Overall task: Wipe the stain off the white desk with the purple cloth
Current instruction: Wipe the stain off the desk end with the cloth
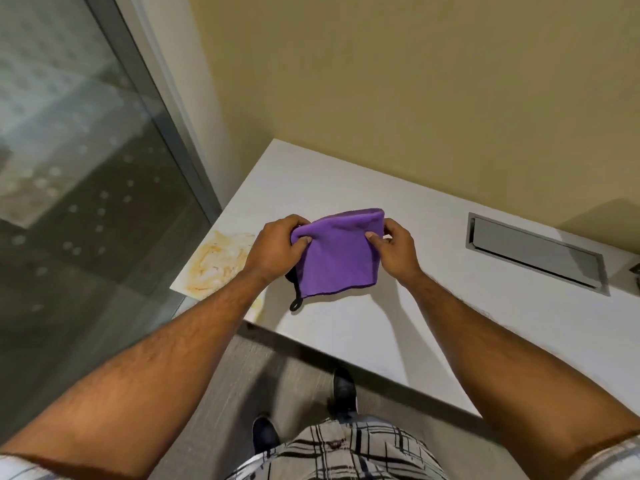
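Note:
The purple cloth [337, 256], folded and edged in black with a small black loop at its lower left corner, hangs just above the white desk [363, 327]. My left hand [275, 249] pinches its upper left corner and my right hand [398, 249] pinches its upper right corner. A yellow-orange smeared stain [216, 263] covers the desk's left front corner, just left of my left hand. My left forearm hides part of the stain's near edge.
A grey metal cable hatch [535, 252] is set into the desk at the right. A beige wall [415, 98] backs the desk. A glass partition [69, 185] with a grey frame stands close to the desk's left edge. Grey floor and my shoes lie below.

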